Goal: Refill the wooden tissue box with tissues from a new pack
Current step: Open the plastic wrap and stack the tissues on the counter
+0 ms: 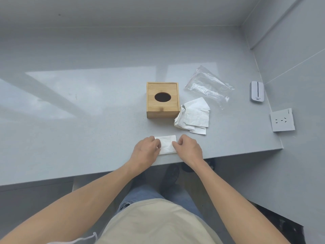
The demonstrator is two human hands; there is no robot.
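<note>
At lower centre, the left hand (147, 148) and right hand (188, 147) pinch a folded tissue (167, 144) flat on the counter (88, 120). Keep edges square so it fits the wooden box (162, 100) just above.

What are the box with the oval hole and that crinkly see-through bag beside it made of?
The box looks like light wood, perhaps bamboo: honey-coloured, with fine straight grain and a smooth matt finish. The bag looks like thin clear plastic film: the countertop shows through it, and its creases catch shiny highlights.
</note>
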